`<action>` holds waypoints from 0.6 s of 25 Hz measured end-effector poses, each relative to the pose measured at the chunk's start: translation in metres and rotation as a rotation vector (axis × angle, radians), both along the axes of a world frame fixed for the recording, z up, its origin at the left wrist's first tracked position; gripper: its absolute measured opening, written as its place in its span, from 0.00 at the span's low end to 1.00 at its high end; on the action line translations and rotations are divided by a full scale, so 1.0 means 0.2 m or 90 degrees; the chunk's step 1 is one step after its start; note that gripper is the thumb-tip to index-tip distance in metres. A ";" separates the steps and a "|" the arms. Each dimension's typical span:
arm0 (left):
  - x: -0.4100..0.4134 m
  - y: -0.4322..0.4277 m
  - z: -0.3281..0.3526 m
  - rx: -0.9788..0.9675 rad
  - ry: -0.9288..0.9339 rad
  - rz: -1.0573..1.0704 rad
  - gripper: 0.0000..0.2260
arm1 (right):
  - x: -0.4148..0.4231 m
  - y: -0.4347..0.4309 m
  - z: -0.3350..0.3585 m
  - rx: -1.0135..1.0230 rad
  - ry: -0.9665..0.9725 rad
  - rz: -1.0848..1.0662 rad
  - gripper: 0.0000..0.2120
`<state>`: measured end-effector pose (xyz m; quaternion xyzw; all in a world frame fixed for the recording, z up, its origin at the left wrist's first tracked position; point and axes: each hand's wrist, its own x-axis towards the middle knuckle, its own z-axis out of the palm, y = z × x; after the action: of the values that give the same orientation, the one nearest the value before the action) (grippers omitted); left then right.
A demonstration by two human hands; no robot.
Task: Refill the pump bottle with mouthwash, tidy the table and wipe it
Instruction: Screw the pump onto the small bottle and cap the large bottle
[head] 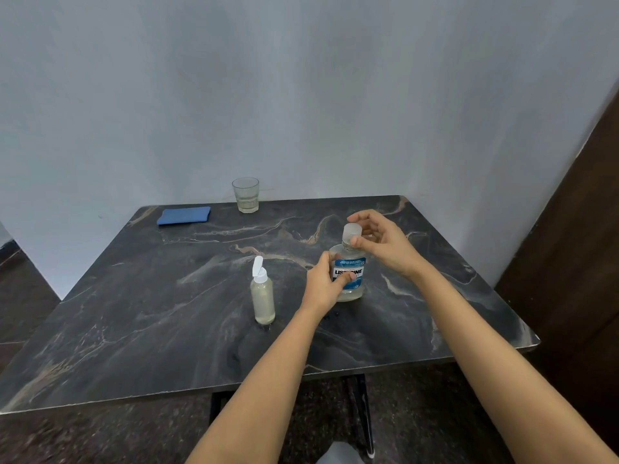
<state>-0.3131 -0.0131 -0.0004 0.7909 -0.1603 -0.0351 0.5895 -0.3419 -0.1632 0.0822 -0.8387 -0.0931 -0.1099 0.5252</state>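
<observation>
- Toward the near middle of the dark marbled table [134, 329], the pump bottle [263, 298] stood upright, holding pale liquid, its white pump on.
- Just to its right, the left hand [322, 288] gripped the mouthwash bottle [351, 289], thumb across the blue label.
- Above, the right hand [385, 244] curled around the cap [352, 231], thumb at its base; whether it actually gripped could not be told.
- At the far edge lay a folded blue cloth [184, 216], with a glass [245, 194] to its right.
</observation>
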 end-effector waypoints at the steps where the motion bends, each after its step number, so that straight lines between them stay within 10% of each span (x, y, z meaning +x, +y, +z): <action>1: 0.00 0.00 0.00 0.001 0.000 0.002 0.15 | 0.00 0.00 0.00 -0.012 -0.003 -0.015 0.15; 11: -0.02 0.01 0.00 -0.001 -0.019 -0.004 0.15 | 0.01 0.01 0.11 -0.402 -0.073 -0.037 0.13; 15: -0.02 0.01 0.01 0.005 -0.013 -0.004 0.15 | 0.01 -0.01 0.16 -0.343 -0.011 0.033 0.13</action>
<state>-0.3167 -0.0108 0.0009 0.7930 -0.1687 -0.0299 0.5846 -0.3395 -0.1650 0.1139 -0.9447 -0.1446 -0.0748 0.2846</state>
